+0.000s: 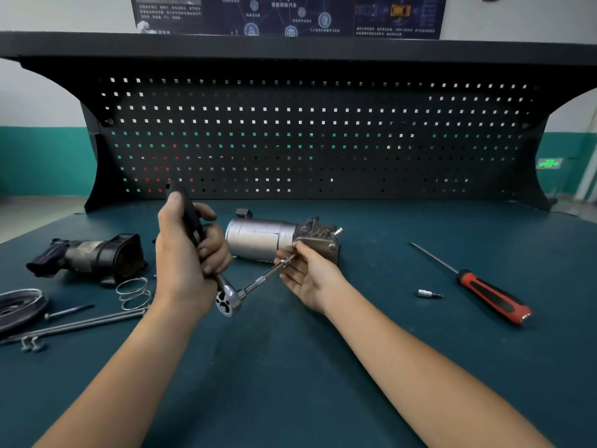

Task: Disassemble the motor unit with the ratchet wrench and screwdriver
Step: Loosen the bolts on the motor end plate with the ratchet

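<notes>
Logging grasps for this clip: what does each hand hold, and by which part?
The left hand grips the ratchet wrench by its black handle; the right hand pinches the far end of its extension bar, beside the motor unit.

One ratchet wrench (pixel 228 300), one screwdriver (pixel 491 296), one loose bit (pixel 426 294), one wire spring (pixel 134 292). One silver motor unit (pixel 258 239) and one dark motor housing (pixel 97 257). Two hands, a left hand (pixel 184 253) and a right hand (pixel 310 279)

Silver cylindrical motor unit (pixel 261 239) lies sideways, twelve o'clock; chrome black-handled ratchet wrench (pixel 227 300) meets its seven o'clock side; red-and-black screwdriver (pixel 491 294), three o'clock.
</notes>
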A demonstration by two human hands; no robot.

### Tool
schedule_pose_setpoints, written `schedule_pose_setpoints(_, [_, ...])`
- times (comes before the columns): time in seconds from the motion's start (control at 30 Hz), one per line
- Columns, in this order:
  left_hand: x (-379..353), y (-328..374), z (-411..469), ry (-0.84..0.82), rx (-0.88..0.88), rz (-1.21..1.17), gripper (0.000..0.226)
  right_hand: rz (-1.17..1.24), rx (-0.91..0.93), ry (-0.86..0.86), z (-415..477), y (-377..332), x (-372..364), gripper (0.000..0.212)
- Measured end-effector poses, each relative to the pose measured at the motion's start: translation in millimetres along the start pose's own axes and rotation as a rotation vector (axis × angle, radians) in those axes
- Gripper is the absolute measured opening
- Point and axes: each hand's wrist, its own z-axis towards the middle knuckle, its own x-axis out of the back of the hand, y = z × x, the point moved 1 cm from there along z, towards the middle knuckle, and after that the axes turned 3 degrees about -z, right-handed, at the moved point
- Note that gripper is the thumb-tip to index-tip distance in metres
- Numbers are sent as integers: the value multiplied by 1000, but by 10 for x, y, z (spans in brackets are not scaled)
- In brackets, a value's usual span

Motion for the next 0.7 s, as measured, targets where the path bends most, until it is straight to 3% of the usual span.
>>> schedule_pose_setpoints(0.1, [9,37,8,-97,-10,139,43,-19,-29,27,8,16,26,22])
schedule_pose_setpoints(0.17, [2,23,-46,-213,-127,372,27,-59,-30,36,13,38,30,22])
schedule_pose_setpoints(0.23, [5,-37,-128,-451,-351,742,18,-99,-6,45,13,61,15,22])
schedule_pose_setpoints(0.3, [-9,-125,-214,-702,-467,977,6,-120,32,53,10,78,11,23])
schedule_pose_setpoints(0.43, [-51,-305,-346,-955,-396,1102,20,-87,43,63,23,72,32,19])
schedule_pose_setpoints(0.53, [-54,-445,-451,-1141,-447,1229,28,-198,48,63,18,69,28,19])
schedule_pose_setpoints(0.7, [-28,-625,-603,-1225,-459,1634,28,-395,86,-33,-22,71,48,17])
